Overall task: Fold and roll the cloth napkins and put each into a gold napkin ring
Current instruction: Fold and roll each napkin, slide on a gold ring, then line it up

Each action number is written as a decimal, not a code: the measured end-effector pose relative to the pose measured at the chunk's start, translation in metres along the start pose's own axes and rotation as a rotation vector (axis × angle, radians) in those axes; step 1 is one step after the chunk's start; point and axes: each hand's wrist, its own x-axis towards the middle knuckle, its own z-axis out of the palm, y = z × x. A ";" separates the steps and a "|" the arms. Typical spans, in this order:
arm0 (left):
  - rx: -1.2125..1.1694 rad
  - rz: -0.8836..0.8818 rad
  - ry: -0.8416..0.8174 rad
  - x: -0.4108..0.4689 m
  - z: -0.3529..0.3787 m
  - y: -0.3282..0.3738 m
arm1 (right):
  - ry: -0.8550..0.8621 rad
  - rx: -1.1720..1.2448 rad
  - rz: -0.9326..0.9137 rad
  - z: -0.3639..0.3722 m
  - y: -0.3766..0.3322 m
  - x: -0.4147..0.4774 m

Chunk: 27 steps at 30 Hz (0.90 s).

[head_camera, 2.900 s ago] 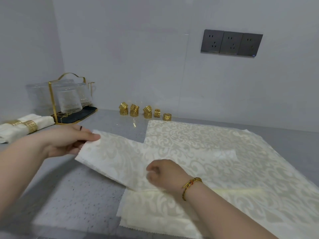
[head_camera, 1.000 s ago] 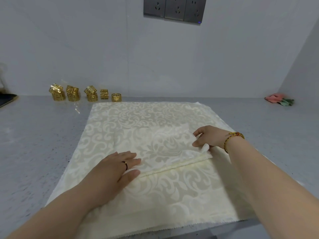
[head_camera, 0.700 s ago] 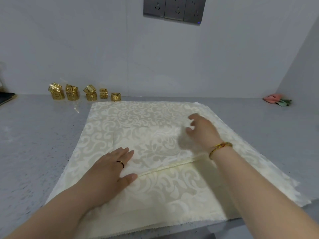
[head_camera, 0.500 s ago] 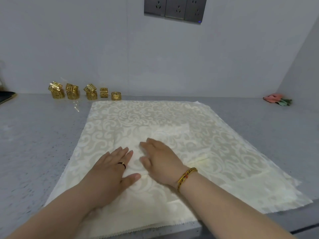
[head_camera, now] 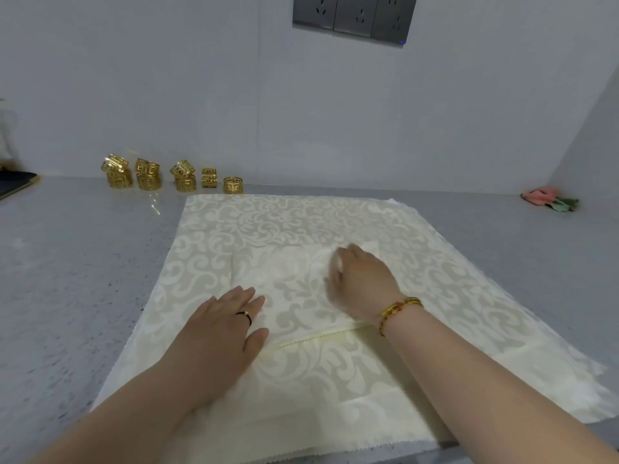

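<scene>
A folded cream damask napkin (head_camera: 294, 289) lies on top of a stack of flat cream napkins (head_camera: 301, 222) in the middle of the grey counter. My left hand (head_camera: 224, 326) rests flat on the folded napkin's near left corner, fingers straight. My right hand (head_camera: 361, 283) lies palm down on the folded napkin's right part, fingers pointing away; it looks blurred. Several gold napkin rings (head_camera: 147, 175) stand in a row by the wall at the back left, some stacked in twos.
The grey counter (head_camera: 67, 262) runs to the wall, with its front edge just below the stack. A pink and green cloth (head_camera: 549, 199) lies at the back right corner. A dark tray edge (head_camera: 16, 184) shows at far left. Wall sockets (head_camera: 355, 11) sit above.
My right hand has slid from beside my left hand out to the right across the folded napkin. My left hand has stayed pressed in place.
</scene>
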 end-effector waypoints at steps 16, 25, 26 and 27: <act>-0.007 -0.040 0.001 0.001 -0.001 0.000 | -0.245 0.136 -0.047 0.006 0.002 0.038; -0.080 -0.215 0.019 0.005 -0.006 -0.006 | -0.333 0.471 -0.133 -0.015 -0.039 0.075; -0.100 -0.206 0.023 0.005 -0.006 -0.006 | -0.401 0.470 -0.170 -0.017 -0.050 0.079; -0.123 -0.198 0.028 0.006 -0.005 -0.007 | -0.460 0.436 -0.209 -0.019 -0.061 0.084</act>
